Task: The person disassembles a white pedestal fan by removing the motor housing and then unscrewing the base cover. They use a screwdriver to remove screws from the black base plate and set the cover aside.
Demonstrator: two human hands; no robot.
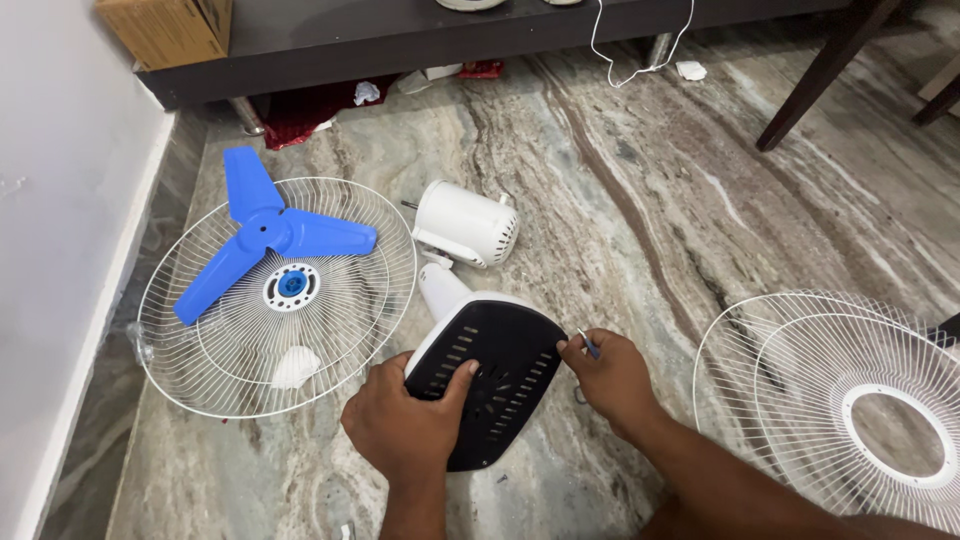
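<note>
Fan base (495,385) lies underside up on the floor (640,200), dead centre. Left hand (405,425) clamps its 8 o'clock edge, thumb on the black plate; right hand (610,375) pinches a small tool (591,346) at 3 o'clock. Looks like screw work; steadiness needed.

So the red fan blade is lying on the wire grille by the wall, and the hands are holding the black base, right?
Not quite: the fan blade is blue, not red. The head view shows it lying on the wire grille by the wall, while the left hand and right hand hold the black base.
</note>
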